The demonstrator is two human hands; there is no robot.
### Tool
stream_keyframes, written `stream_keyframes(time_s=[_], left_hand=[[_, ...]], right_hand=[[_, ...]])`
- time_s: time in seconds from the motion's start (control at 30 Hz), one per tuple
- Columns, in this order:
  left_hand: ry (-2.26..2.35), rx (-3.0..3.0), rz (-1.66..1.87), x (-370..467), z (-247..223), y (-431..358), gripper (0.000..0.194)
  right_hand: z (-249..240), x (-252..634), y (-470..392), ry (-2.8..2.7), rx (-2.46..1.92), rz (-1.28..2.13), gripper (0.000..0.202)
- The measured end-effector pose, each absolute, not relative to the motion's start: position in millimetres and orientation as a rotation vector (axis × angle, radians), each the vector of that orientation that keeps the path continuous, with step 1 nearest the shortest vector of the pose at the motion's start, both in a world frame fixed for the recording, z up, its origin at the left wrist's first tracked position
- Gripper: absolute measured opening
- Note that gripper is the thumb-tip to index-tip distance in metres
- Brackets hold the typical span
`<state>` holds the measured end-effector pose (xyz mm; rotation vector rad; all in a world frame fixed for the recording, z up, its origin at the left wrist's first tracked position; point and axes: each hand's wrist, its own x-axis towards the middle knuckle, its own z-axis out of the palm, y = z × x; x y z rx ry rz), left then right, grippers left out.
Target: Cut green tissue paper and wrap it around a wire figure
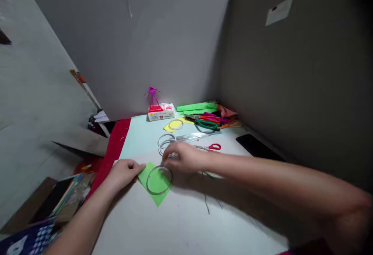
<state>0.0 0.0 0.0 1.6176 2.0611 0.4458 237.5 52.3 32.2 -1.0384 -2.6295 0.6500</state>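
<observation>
A green paper square (pixel 154 197) lies cornerwise on the white tabletop, with a thin silver-grey ring (pixel 148 187) over it. My left hand (pixel 124 173) is at the paper's left corner, fingers curled and thumb pressed on it. My right hand (pixel 182 157) is closed at the upper right rim of the ring; its fingertips are partly blurred and hide that bit of rim. Just behind this hand lie two more silver rings (pixel 161 140), partly covered by it. Small red-handled scissors (pixel 215 146) rest beyond my right wrist.
Farther back are a yellow paper with a ring (pixel 175 124), silver strips (pixel 194 136), green-handled scissors (pixel 207 124) and green sheets (pixel 196 108). A pink wire figure (pixel 152 93) stands on a small box (pixel 161 112). At right lies a black phone-like slab (pixel 258 147); grey walls enclose the table.
</observation>
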Motion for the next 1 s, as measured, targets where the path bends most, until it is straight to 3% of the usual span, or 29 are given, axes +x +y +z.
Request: stream_keyframes(time_s=[0.17,0.4,0.7,0.87,1.0], left_hand=[[2.111,1.657,0.451,-3,-4,3,0.052],[2.397,1.534,0.374,2,-13,16,0.054],[2.453,1.511,0.321,8,0,8,0.049],[2.391,1.578,0.653,-2,-12,23,0.048],[2.268,1.623,0.862,-10,-12,20,0.049]], right_hand=[[62,277,184,-2.409,-1.491,0.441,0.034],[44,328,308,-2.157,-1.865,0.127,0.032],[43,344,320,-2.011,-1.757,0.226,0.032],[89,334,309,-1.821,-1.502,0.382,0.033],[135,316,248,-1.735,-1.24,0.655,0.03]])
